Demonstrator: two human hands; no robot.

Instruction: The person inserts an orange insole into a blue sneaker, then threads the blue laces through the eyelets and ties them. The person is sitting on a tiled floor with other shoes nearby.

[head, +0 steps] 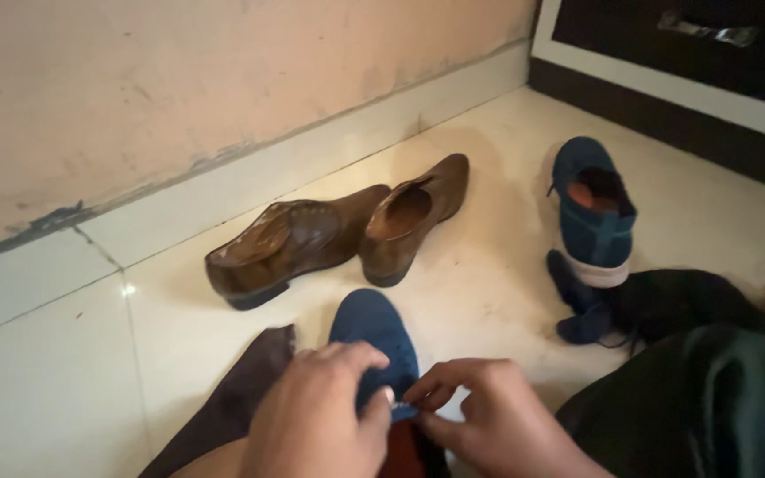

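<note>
Both hands are pinched in tight at the mouth of the blue shoe (374,341), low in the middle of the frame: the left hand (316,416) clamps thumb and fingers over the upper, and the right hand (489,416) nips something small and pale right at the opening, a lace end by the look of it, though it's too small to be sure. Hands meeting there suggests they're steadying the shoe while working its fastening.

The shoe's long axis runs straight up the frame, rounded toe pointing away toward the wall (179,80), heel hidden under the hands.

Just left of it lies a dark brown cloth (241,398). Further up, two brown leather shoes (338,232) sit side by side, angled toward the upper right. Off to the right, the matching blue shoe (593,208) lies opening up beside dark clothing (683,305), with a dark drawer front (710,44) in the upper right corner.
</note>
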